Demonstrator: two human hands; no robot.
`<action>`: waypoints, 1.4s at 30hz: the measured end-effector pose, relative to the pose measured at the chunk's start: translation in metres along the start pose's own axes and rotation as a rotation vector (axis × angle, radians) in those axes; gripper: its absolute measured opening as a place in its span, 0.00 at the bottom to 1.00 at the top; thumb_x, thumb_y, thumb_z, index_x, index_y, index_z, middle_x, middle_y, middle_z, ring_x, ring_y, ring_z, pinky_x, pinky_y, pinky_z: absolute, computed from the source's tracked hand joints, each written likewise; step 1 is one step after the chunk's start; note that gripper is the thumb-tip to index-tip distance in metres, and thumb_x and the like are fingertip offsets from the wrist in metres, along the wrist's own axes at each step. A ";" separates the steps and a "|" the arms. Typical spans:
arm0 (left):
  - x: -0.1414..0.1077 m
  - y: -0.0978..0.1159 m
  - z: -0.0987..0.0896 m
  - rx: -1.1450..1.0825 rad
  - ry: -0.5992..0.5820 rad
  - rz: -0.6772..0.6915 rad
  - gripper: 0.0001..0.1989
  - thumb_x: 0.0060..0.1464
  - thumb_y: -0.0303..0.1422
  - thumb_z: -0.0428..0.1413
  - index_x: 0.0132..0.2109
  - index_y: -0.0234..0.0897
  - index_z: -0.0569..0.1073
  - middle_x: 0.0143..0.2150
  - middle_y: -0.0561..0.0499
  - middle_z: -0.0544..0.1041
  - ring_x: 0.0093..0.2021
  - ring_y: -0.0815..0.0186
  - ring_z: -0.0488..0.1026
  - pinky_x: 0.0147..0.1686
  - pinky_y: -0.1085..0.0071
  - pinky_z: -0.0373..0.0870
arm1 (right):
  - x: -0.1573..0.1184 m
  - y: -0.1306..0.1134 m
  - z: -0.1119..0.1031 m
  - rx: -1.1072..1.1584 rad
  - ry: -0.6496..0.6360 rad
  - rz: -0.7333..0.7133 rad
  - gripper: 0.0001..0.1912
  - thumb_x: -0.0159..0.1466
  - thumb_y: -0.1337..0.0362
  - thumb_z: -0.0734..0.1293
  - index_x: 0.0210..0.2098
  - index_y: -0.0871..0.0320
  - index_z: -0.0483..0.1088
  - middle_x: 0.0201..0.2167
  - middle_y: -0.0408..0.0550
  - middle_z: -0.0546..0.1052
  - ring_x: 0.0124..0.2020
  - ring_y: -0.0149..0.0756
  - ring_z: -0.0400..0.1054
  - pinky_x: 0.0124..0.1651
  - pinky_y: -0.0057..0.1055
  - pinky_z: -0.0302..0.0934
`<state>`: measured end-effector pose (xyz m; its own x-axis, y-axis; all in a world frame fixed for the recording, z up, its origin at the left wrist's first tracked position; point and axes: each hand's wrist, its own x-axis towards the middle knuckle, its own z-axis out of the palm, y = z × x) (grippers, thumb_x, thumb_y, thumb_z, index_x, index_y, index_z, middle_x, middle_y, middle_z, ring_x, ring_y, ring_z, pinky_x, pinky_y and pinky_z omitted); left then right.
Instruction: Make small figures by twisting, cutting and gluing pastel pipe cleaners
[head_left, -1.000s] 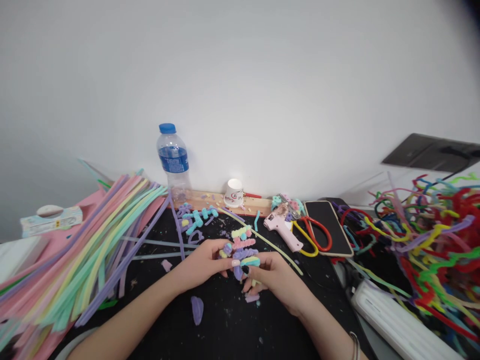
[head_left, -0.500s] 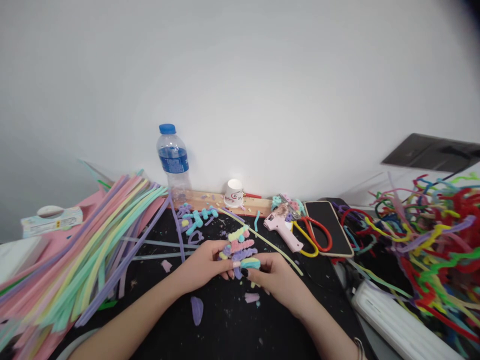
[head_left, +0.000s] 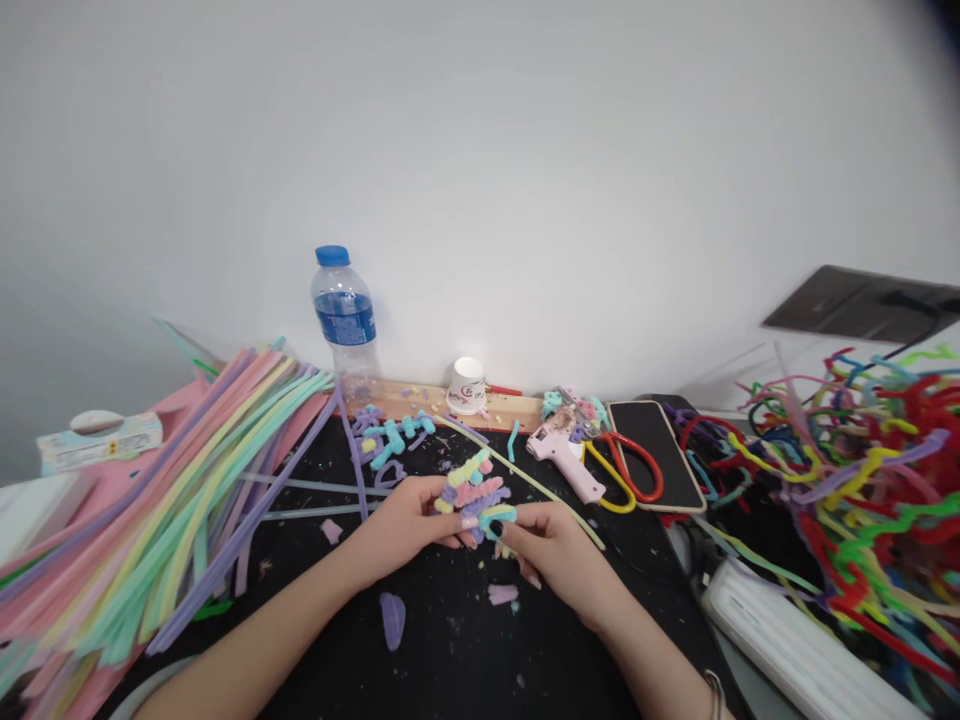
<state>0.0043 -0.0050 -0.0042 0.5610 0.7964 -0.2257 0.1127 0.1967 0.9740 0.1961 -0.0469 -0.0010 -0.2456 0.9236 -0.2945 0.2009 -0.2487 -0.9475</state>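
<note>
Between my hands, above the black mat (head_left: 450,660), is a small pipe-cleaner piece (head_left: 480,492) in pink, purple, yellow and blue. My left hand (head_left: 409,522) grips its left side, thumb on the front. On its lower right, my right hand (head_left: 551,550) pinches a blue and yellow pipe-cleaner part (head_left: 495,518) between thumb and fingers. Whether that part is joined to the rest I cannot tell. Below lies a lilac scrap (head_left: 503,594). A purple oval piece (head_left: 392,620) rests nearer to me on the left.
Pastel pipe cleaners (head_left: 195,490) heap at left, a bright tangle (head_left: 885,500) at right. Along the back stand a water bottle (head_left: 345,320) and a paper cup (head_left: 468,386). A pink glue gun (head_left: 566,462), scissors with red and yellow handles (head_left: 634,470) and a phone (head_left: 656,450) lie right of centre.
My right fingers have shifted slightly on the blue and yellow part, and more of it shows now. My left hand keeps its grip on the multicoloured piece.
</note>
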 end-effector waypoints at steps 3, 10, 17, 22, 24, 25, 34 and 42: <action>0.001 -0.003 0.001 0.008 0.008 0.015 0.07 0.46 0.33 0.59 0.35 0.35 0.75 0.29 0.52 0.77 0.31 0.64 0.74 0.33 0.70 0.70 | 0.001 0.000 0.001 -0.010 0.007 -0.008 0.16 0.57 0.56 0.65 0.19 0.60 0.67 0.11 0.36 0.60 0.12 0.23 0.50 0.16 0.22 0.45; 0.004 -0.006 0.003 0.050 0.029 0.044 0.08 0.46 0.32 0.58 0.35 0.34 0.73 0.27 0.51 0.77 0.29 0.63 0.75 0.31 0.70 0.71 | 0.002 0.004 0.003 -0.005 0.003 -0.009 0.13 0.57 0.60 0.65 0.20 0.60 0.69 0.13 0.37 0.62 0.13 0.24 0.53 0.17 0.22 0.51; 0.002 -0.005 0.005 0.043 0.060 0.043 0.09 0.46 0.32 0.59 0.36 0.34 0.73 0.26 0.50 0.77 0.29 0.60 0.75 0.30 0.69 0.71 | 0.002 -0.001 0.006 -0.005 0.023 -0.024 0.11 0.55 0.59 0.66 0.21 0.60 0.68 0.13 0.37 0.62 0.13 0.25 0.54 0.17 0.23 0.53; 0.004 -0.008 0.004 0.047 0.043 0.055 0.07 0.46 0.33 0.59 0.33 0.35 0.74 0.27 0.51 0.77 0.29 0.62 0.74 0.31 0.69 0.70 | 0.003 -0.002 0.008 0.008 0.054 -0.020 0.10 0.53 0.60 0.68 0.21 0.59 0.67 0.13 0.38 0.64 0.14 0.25 0.57 0.17 0.23 0.56; 0.004 -0.008 0.004 0.035 0.050 0.053 0.06 0.45 0.33 0.59 0.33 0.35 0.74 0.27 0.52 0.77 0.28 0.63 0.74 0.31 0.69 0.70 | 0.003 -0.001 0.008 0.002 0.059 -0.017 0.10 0.54 0.61 0.68 0.21 0.60 0.68 0.13 0.38 0.65 0.14 0.26 0.58 0.18 0.23 0.57; 0.004 -0.008 0.004 0.029 0.051 0.051 0.06 0.45 0.32 0.59 0.33 0.35 0.74 0.27 0.53 0.77 0.28 0.64 0.73 0.31 0.69 0.70 | 0.003 0.000 0.008 0.002 0.058 -0.016 0.09 0.54 0.61 0.67 0.22 0.60 0.68 0.14 0.38 0.66 0.14 0.26 0.58 0.18 0.24 0.57; 0.003 -0.005 0.004 0.000 0.038 0.036 0.06 0.45 0.32 0.60 0.31 0.35 0.75 0.25 0.52 0.77 0.26 0.64 0.73 0.31 0.69 0.70 | 0.004 0.002 0.005 0.090 -0.047 -0.026 0.10 0.56 0.59 0.67 0.24 0.61 0.70 0.20 0.43 0.72 0.16 0.25 0.61 0.22 0.24 0.60; 0.003 -0.005 0.004 0.009 0.062 -0.022 0.08 0.45 0.34 0.60 0.30 0.32 0.73 0.25 0.51 0.77 0.25 0.65 0.73 0.30 0.70 0.71 | 0.004 0.005 0.002 0.103 -0.171 -0.030 0.11 0.58 0.59 0.66 0.29 0.63 0.72 0.24 0.44 0.74 0.17 0.22 0.62 0.21 0.21 0.60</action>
<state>0.0084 -0.0061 -0.0099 0.5061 0.8261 -0.2479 0.1320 0.2098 0.9688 0.1939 -0.0452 -0.0068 -0.4091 0.8702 -0.2747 0.0948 -0.2588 -0.9613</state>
